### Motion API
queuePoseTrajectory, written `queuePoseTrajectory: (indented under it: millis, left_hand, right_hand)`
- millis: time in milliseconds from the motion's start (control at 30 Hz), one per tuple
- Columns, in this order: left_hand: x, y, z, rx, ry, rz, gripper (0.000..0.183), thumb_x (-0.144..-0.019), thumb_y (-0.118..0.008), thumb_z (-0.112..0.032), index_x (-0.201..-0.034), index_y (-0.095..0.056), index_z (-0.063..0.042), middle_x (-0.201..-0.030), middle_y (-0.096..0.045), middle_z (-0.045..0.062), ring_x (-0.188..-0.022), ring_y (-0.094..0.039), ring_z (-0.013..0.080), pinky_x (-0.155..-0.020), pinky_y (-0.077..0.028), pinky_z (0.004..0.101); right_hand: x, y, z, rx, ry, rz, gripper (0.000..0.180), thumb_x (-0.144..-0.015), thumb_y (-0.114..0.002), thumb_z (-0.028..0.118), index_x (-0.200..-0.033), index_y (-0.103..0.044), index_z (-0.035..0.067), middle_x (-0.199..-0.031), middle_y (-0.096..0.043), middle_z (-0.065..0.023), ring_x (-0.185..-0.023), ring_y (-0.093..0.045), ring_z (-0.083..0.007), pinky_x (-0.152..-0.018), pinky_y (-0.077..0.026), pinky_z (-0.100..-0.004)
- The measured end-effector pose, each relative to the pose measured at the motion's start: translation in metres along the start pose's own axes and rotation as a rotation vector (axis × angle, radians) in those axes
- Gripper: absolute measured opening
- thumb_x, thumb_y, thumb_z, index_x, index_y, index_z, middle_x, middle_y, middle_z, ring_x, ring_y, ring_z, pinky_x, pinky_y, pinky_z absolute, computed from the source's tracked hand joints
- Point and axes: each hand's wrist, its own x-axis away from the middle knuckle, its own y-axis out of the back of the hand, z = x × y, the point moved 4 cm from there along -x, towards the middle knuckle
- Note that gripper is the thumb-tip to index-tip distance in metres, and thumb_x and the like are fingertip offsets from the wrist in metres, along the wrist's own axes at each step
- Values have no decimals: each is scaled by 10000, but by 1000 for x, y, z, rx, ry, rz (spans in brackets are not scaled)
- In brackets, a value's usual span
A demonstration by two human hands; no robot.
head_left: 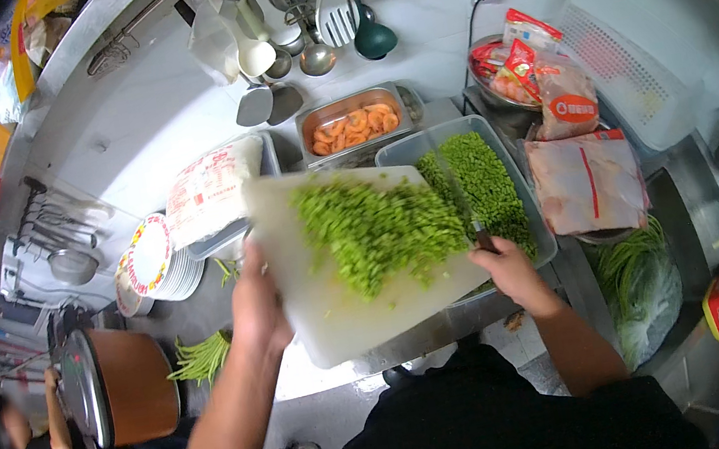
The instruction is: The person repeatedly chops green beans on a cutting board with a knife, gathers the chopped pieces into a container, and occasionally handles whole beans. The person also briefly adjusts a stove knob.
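My left hand grips the left edge of a white cutting board, which is lifted and reaches over the rim of a plastic tub. Chopped green beans lie heaped on the board, slightly blurred. In my right hand is the dark handle of a kitchen knife, its blade pointing away from me beside the heap, above the tub. The clear plastic tub holds more chopped green beans. A bunch of uncut green beans rests on the steel counter left of my left forearm.
Behind the board stand a steel pan of shrimp and a large white bag. Stacked plates and a big brown pot are left, with co-workers beyond. Right are packaged meat and a sink with bagged greens.
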Motion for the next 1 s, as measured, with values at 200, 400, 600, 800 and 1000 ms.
queuePoseTrajectory:
  millis: [200,400,600,800,1000]
  left_hand:
    - [-49,-132,-2,-345,27,-56,638,-1072,-382,-486,-1496,-309,-14,-1402,-494,198,-1265,-521,303,-1074,-443,467]
    - [-57,-180,8,-479,13,-113,602,-1068,-401,-494,-1442,-371,-23,-1294,-559,154,-1113,-583,252,-958,-489,414]
    - [-55,-185,6,-518,-58,-208,551,-1069,-421,-462,-1381,-442,-9,-1137,-601,131,-921,-588,208,-798,-511,371]
    - [-15,-181,-45,-458,-142,-352,551,-1080,-381,-448,-1312,-513,34,-1120,-642,179,-978,-645,252,-870,-548,400]
    - [-9,-182,-61,-371,-227,-436,541,-1082,-392,-430,-1343,-496,33,-1160,-632,206,-991,-658,248,-865,-559,416]
  right_hand:
    - [42,55,37,-16,17,32,201,-954,-661,190,-1010,-627,-1,-784,-578,-2,-685,-519,-103,-613,-431,-302]
    - [54,36,99,-252,302,383,477,-1037,-540,146,-1482,-397,52,-745,-563,2,-600,-550,-80,-522,-467,-254]
    - [30,17,48,-432,12,469,242,-1057,-500,222,-1237,-499,60,-712,-532,-4,-542,-516,-95,-467,-450,-277]
    - [3,49,-16,-276,-185,328,151,-1049,-489,214,-1048,-489,63,-615,-493,-22,-453,-493,-128,-410,-430,-299]
    - [52,68,73,-142,239,456,456,-1058,-492,229,-1467,-404,47,-678,-519,-6,-527,-504,-94,-491,-455,-259]
